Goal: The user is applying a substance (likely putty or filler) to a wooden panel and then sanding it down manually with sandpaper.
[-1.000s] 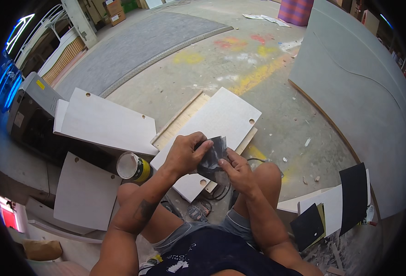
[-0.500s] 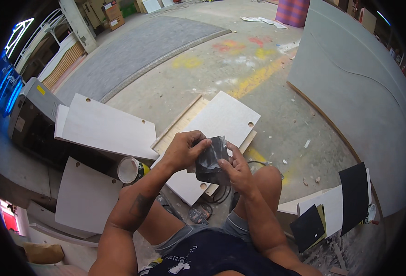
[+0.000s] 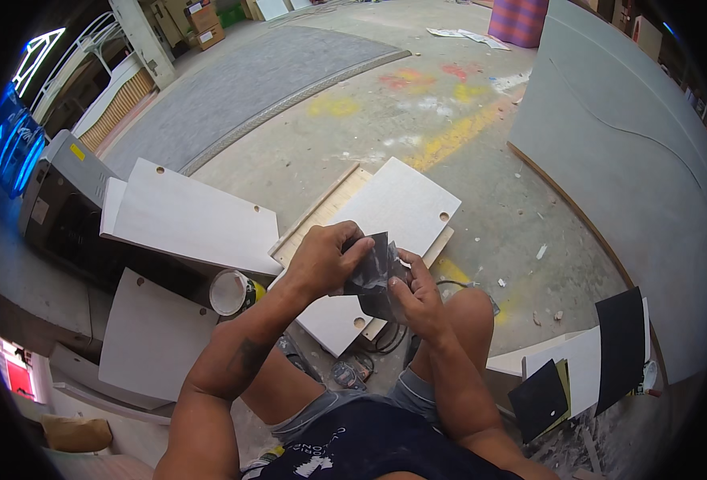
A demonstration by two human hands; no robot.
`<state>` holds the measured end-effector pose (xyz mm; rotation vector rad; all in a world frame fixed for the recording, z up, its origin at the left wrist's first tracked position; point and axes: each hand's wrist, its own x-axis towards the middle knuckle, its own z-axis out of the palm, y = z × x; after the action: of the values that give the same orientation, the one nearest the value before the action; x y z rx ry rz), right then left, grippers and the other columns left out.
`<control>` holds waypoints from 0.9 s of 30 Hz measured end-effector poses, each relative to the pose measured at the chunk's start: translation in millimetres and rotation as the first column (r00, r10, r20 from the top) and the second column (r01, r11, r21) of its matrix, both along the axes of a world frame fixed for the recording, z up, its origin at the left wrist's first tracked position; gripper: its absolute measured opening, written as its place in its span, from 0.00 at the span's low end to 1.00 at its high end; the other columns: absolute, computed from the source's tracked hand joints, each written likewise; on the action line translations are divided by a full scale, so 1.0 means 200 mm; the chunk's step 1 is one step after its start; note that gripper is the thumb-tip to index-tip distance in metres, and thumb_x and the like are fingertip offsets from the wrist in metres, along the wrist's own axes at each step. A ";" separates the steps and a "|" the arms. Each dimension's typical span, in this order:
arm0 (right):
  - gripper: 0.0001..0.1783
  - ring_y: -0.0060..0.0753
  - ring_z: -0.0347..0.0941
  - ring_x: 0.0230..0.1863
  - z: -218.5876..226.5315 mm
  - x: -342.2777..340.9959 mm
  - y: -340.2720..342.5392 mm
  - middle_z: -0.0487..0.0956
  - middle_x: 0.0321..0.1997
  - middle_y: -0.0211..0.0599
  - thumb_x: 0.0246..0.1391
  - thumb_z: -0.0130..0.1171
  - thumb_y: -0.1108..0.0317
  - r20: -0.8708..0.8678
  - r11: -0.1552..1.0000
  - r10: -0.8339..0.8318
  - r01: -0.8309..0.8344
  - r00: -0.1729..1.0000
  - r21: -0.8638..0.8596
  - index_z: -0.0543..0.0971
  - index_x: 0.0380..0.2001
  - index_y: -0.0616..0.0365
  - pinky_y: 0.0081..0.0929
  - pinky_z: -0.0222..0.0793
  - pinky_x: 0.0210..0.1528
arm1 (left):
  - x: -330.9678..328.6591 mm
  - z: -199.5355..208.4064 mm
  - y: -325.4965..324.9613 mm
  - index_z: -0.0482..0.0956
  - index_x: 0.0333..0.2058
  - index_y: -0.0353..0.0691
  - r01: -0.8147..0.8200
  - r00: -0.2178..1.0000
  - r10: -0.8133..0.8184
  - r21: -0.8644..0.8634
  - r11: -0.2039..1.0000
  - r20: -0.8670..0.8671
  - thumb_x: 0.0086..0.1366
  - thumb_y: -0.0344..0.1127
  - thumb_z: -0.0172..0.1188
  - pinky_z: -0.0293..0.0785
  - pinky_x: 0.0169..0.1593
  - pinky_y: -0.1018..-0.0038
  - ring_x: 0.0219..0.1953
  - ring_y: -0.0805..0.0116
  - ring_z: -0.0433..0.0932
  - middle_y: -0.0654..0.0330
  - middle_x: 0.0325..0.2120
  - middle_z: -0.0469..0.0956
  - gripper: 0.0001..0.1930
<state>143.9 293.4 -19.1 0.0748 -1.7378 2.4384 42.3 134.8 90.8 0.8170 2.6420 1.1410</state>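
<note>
My left hand [image 3: 324, 260] and my right hand [image 3: 414, 294] both grip one dark grey sheet of sandpaper [image 3: 372, 272], held bent between them above my knees. Under the hands lies a white board [image 3: 393, 212] with small round holes, resting on a plywood strip on the concrete floor. My bare knees and dark shorts show below the hands.
Two more white panels [image 3: 189, 218] [image 3: 149, 340] lie at my left, with a small round can [image 3: 232, 292] between them. A large grey board [image 3: 633, 176] leans at right. Black sandpaper sheets [image 3: 619, 336] lie at lower right. A dark cable [image 3: 385, 340] coils under my knee.
The hands have kept hold of the sandpaper and shifted it slightly, folding it more between the fingers. The view has drifted a little.
</note>
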 end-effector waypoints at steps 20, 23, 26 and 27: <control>0.21 0.21 0.77 0.39 -0.02 0.02 -0.01 0.81 0.41 0.40 0.63 0.52 0.78 0.083 0.997 -0.035 0.029 0.996 0.076 0.64 0.58 0.60 0.22 0.73 0.42 | 0.01 -0.04 0.02 0.79 0.31 0.32 0.212 0.969 -0.223 -0.107 0.971 -0.107 0.65 0.38 0.62 0.71 0.27 0.68 0.19 0.64 0.77 0.51 0.18 0.78 0.12; 0.20 0.21 0.77 0.38 -0.01 0.03 0.00 0.81 0.40 0.41 0.63 0.52 0.78 0.078 0.999 -0.033 0.036 0.996 -0.029 0.64 0.56 0.62 0.22 0.73 0.41 | -0.01 -0.03 0.03 0.80 0.31 0.33 0.188 0.980 -0.191 -0.060 0.980 -0.048 0.65 0.39 0.63 0.72 0.28 0.67 0.21 0.59 0.79 0.50 0.19 0.79 0.12; 0.19 0.24 0.77 0.41 0.02 0.03 0.02 0.80 0.42 0.43 0.61 0.52 0.79 0.111 0.992 -0.039 0.052 0.993 -0.115 0.64 0.54 0.63 0.23 0.74 0.44 | -0.02 -0.02 0.04 0.80 0.31 0.33 0.121 0.992 -0.120 -0.039 0.992 0.031 0.64 0.39 0.63 0.73 0.29 0.66 0.22 0.54 0.80 0.49 0.20 0.79 0.13; 0.18 0.27 0.77 0.43 0.03 0.03 0.02 0.80 0.44 0.43 0.61 0.53 0.80 0.109 0.990 -0.047 0.061 0.993 -0.125 0.64 0.53 0.63 0.24 0.74 0.46 | -0.03 -0.02 0.05 0.81 0.31 0.33 0.102 0.994 -0.099 -0.046 0.994 0.053 0.64 0.39 0.64 0.73 0.29 0.66 0.22 0.56 0.79 0.49 0.20 0.79 0.13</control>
<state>150.8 297.9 -14.1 -0.1169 -1.5951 2.5500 37.1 145.4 86.3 0.8883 2.5456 1.0540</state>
